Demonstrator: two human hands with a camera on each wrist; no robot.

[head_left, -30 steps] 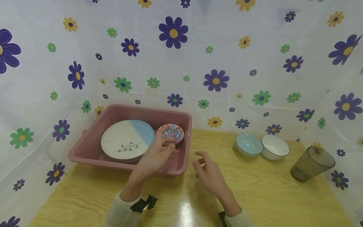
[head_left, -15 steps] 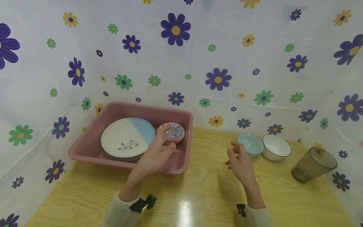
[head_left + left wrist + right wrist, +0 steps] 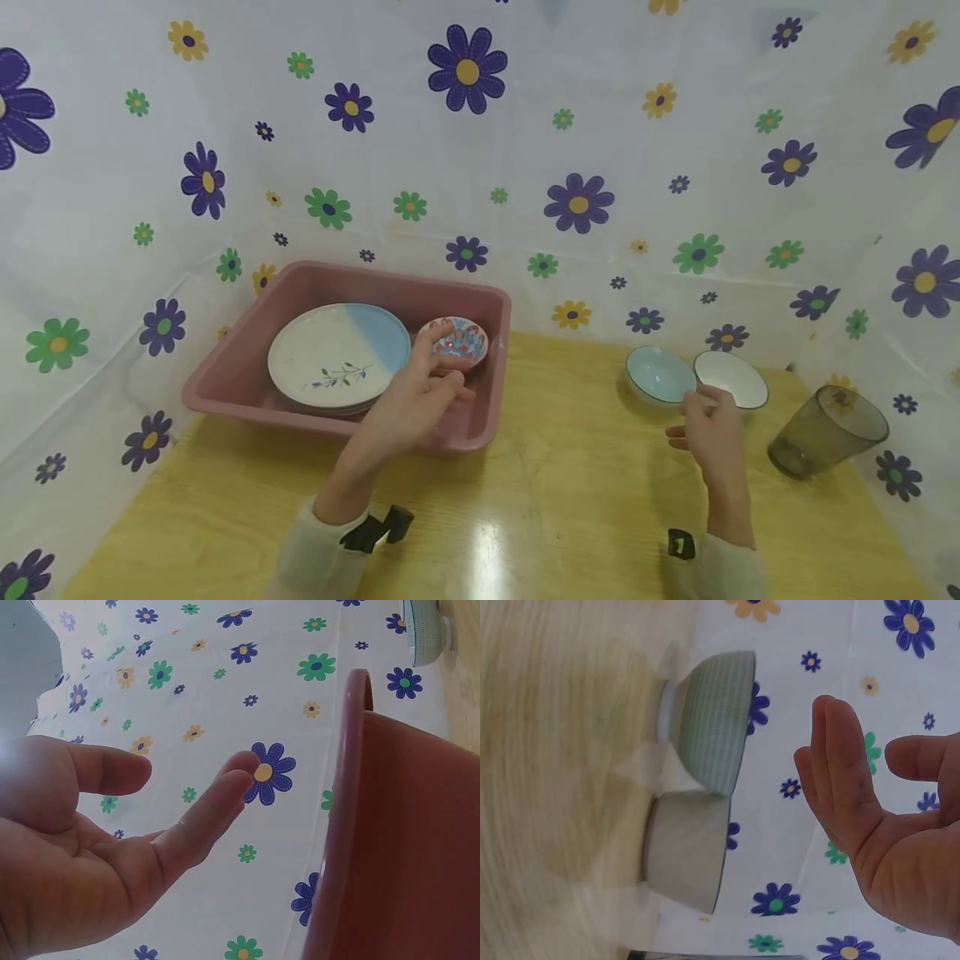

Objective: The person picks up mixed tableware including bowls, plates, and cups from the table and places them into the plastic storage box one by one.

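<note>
In the head view my left hand [image 3: 411, 396] hangs over the right part of a pink plastic basin [image 3: 504, 367], its fingers loosely bent and holding nothing. Behind those fingers lies a small red-and-blue patterned bowl [image 3: 472, 340] in the basin. Beside it is a stack of plates, the top plate [image 3: 322, 350] cream and blue with a leaf sprig. My right hand [image 3: 714, 437] is above the table in front of a light-blue bowl [image 3: 660, 375] and a white bowl [image 3: 731, 379]. Thumb and fingers stand apart in the right wrist view, with both bowls a short way off.
A tinted drinking glass [image 3: 828, 433] stands right of the bowls near the table's right side. The wooden table [image 3: 570, 483] backs onto a flower-printed white sheet [image 3: 510, 158], which also closes off both sides.
My right hand has moved right, from beside the basin to in front of the two bowls. My left hand has stayed over the basin. The head view has tilted slightly.
</note>
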